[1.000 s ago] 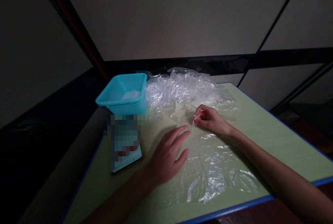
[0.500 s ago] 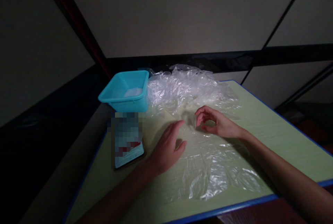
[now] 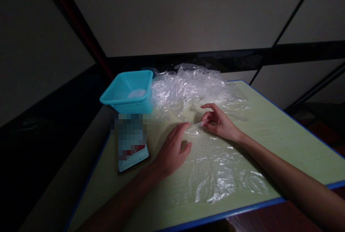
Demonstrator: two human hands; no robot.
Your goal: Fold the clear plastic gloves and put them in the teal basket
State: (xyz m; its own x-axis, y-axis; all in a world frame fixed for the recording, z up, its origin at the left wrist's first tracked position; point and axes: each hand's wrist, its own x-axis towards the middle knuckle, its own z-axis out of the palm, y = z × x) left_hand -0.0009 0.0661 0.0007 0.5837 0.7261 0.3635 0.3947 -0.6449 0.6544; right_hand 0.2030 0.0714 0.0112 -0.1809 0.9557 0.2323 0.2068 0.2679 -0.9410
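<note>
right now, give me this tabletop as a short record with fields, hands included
left hand: thumb and fingers apart, fingertips by the raised film edge; contact unclear
right hand: thumb and fingertips at that edge, seemingly pinching it
clear plastic film: spread flat toward the near side, lightly creased
crumpled clear plastic: heaped at the back
turquoise basin: back left, whitish item inside
touchscreen device: left side, mostly pixelated
table: pale green, blue edging

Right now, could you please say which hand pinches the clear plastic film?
The right hand, gripping a raised edge of the clear plastic film; the left hand is open, thumb apart.
</note>
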